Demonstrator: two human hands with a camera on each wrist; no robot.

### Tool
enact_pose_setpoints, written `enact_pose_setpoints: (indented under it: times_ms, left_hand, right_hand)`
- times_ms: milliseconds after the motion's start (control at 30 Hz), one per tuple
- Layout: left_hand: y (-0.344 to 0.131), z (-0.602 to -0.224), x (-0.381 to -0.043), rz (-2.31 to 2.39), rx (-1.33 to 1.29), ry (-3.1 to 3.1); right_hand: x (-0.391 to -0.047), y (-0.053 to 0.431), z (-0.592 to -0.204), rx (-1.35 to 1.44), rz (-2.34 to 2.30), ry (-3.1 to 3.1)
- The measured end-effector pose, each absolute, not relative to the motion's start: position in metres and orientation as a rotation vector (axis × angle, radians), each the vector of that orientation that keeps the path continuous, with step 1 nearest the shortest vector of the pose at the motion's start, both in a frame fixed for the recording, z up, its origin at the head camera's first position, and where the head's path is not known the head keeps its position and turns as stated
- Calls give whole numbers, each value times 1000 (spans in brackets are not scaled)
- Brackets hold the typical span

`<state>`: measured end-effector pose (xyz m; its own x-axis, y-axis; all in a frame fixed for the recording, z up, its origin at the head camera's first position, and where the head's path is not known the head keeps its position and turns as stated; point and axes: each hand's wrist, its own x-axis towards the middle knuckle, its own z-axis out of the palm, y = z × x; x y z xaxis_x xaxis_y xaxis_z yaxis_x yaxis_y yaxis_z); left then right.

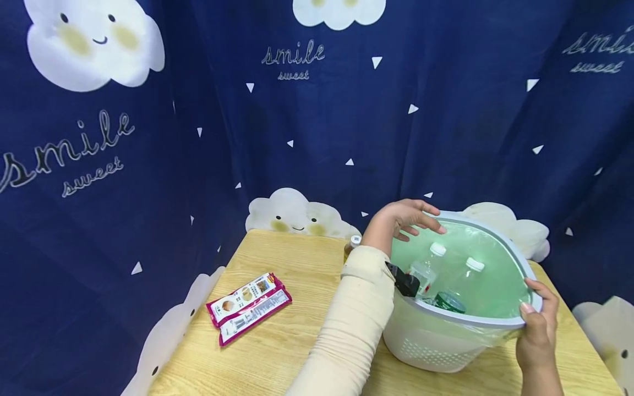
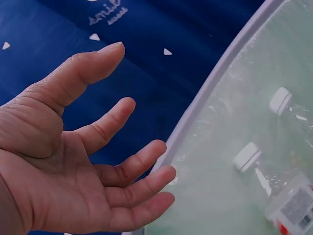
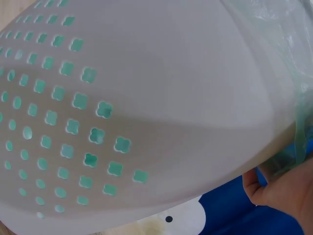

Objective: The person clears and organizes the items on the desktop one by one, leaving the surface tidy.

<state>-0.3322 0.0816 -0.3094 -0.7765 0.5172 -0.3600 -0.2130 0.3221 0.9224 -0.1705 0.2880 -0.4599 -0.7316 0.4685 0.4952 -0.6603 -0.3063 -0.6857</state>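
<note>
"On the right part of the table point(image 1: 292, 352) — what stands there, and how are your hands set?"

"A lined basket point(image 1: 413, 333), its lower wall pierced with small openings. Your right hand point(image 1: 539, 330) grips the rim point(image 1: 470, 319) at its right end. Your left hand point(image 2: 68, 166) holds nothing: fingers apart, loosely bent, at the far left of the rim. Whether those fingertips touch the rim, you cannot tell from these views."

"How should you expect it to handle?"

"Treat the basket as light, thin-walled plastic, probably stiffest along the rim. The pale green liner point(image 1: 495, 286) is soft film, likely slippery and easily torn; pinch it together with the rim, never alone. Take hold at opposite ends to keep the load level. Inside, a clear bottle point(image 1: 424, 272) and a second bottle point(image 1: 463, 280), both capped, look light and may shift if you tip it."

"And the surface and the room?"

"You work on pale wood grain, presumably smooth — the basket may slide. A pink-edged packet point(image 1: 249, 305) lies well apart, to the left. A brown bottle point(image 1: 349, 252) stands partly hidden behind your left forearm. A dark blue curtain point(image 1: 322, 121) hangs beyond the far edge, limiting your reach there."
</note>
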Motion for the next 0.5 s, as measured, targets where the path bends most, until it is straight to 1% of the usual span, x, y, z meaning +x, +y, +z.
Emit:
enact_pose_setpoints:
  times_ms: [267, 500]
  left_hand:
    - [77, -303, -326, 1535, 311, 2006]
    - [44, -306, -302, 1731, 475, 2101]
  right_hand:
    - [-169, 287, -457, 205, 2057, -1239]
    - [-168, 286, -457, 186, 2068, -1246]
